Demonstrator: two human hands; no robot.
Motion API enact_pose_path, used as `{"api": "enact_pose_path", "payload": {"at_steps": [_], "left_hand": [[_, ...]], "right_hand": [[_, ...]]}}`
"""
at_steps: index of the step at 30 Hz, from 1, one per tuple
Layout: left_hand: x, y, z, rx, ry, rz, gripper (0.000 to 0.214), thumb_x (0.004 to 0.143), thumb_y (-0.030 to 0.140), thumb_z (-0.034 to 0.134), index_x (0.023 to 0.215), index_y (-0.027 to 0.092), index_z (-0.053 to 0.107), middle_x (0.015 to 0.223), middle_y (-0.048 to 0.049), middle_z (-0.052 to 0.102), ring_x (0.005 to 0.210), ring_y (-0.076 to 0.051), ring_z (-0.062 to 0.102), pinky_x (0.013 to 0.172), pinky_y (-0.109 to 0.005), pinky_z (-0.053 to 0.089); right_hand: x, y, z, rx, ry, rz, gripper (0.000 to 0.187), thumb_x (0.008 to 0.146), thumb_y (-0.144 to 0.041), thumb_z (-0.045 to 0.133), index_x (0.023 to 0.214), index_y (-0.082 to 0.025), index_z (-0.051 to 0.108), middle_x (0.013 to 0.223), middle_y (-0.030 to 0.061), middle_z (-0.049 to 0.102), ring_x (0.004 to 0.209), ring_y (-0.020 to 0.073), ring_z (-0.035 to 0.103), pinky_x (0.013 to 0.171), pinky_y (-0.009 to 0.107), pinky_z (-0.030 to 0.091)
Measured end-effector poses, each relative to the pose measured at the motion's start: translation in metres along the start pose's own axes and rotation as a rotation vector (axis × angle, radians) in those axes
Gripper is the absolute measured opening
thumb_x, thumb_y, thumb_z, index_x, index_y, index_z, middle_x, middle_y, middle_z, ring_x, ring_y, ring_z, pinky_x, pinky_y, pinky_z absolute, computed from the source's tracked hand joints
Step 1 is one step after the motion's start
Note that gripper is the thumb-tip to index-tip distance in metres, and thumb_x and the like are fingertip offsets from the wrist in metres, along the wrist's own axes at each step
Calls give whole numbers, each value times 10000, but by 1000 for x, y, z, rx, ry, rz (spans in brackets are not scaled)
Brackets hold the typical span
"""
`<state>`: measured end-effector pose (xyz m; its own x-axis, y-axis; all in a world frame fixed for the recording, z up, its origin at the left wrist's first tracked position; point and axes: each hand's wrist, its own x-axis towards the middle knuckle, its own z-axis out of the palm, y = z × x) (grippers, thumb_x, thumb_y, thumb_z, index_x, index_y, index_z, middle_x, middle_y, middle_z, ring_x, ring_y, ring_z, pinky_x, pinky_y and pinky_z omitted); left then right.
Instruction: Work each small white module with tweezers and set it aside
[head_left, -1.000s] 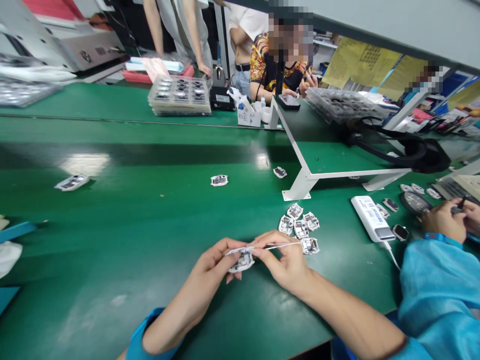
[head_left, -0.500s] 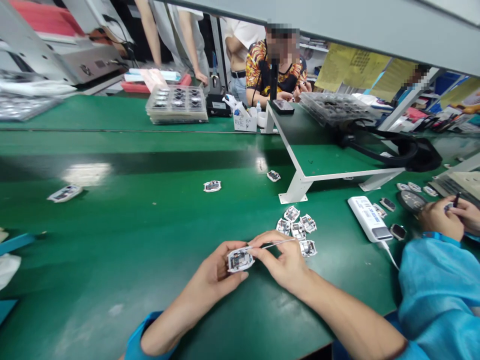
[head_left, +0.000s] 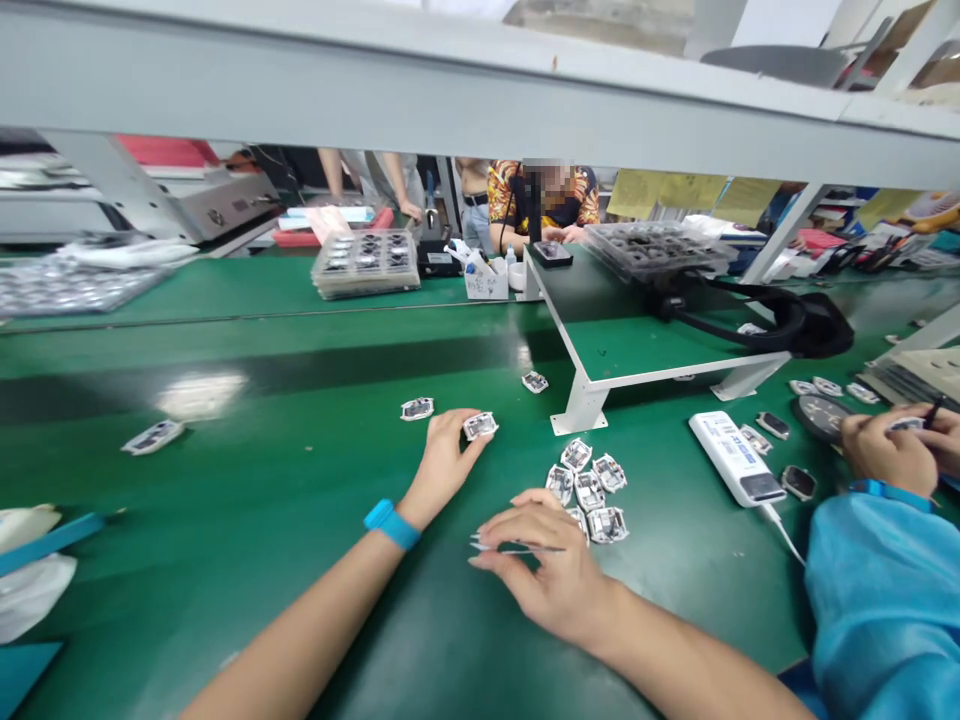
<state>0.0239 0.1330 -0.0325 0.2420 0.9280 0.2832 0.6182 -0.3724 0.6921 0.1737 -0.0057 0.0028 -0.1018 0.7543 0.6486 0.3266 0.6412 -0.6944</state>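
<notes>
My left hand (head_left: 441, 462) reaches forward, thumb and fingers closed on the edges of an open white smartwatch case (head_left: 480, 427) with its circuitry showing. Nearer to me, my right hand (head_left: 553, 562) pinches a thin pair of metal tweezers (head_left: 514, 548), whose tips point left over the bench. Just beyond and right of that hand lies a cluster of several similar watch cases (head_left: 589, 491), partly covered by my fingers. One loose case (head_left: 417, 408) rests left of my left hand, and another case (head_left: 535, 382) lies further back to the right.
A low white-framed stand (head_left: 581, 405) rises from the green bench (head_left: 300, 560), with a black headset (head_left: 787, 320) on it. A white power bank (head_left: 731, 455) with a cable lies right. Beside me, a co-worker's hands (head_left: 889, 445) hold a small part. A grey shelf beam (head_left: 450, 110) crosses overhead.
My left hand has carried the watch case forward, away from my right hand. The tweezers have come away from the case and stay in my right hand. My view has tilted up.
</notes>
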Motion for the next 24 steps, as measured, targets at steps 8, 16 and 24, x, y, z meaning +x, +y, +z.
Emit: {"api": "enact_pose_path", "payload": {"at_steps": [8,16,24], "left_hand": [[45,-27,6,209,179,-35,594,814,425,679,1321,148,540,1349,-208,567,1294,-406,391,1057,-529,284],[35,-75,-57,198,196,-185,646,715,582,680,1167,122,630,1310,-234,602,1358,-472,318,1103,-579,208],[11,-46,-59,-61,151,-253,505,631,605,723,924,202,638,1041,-147,709,1111,-378,574,997,-506,411]], "right_hand": [[1,1,-2,-38,-29,-21,28,907,-260,653,894,-252,629,810,23,790,715,176,743,846,382,480],[1,1,-1,-44,-6,-65,50,907,-268,659,929,-240,623,807,28,787,722,170,743,829,369,491],[3,-1,-5,52,68,158,135,848,-274,715,973,-222,713,844,63,779,783,217,721,723,349,565]]}}
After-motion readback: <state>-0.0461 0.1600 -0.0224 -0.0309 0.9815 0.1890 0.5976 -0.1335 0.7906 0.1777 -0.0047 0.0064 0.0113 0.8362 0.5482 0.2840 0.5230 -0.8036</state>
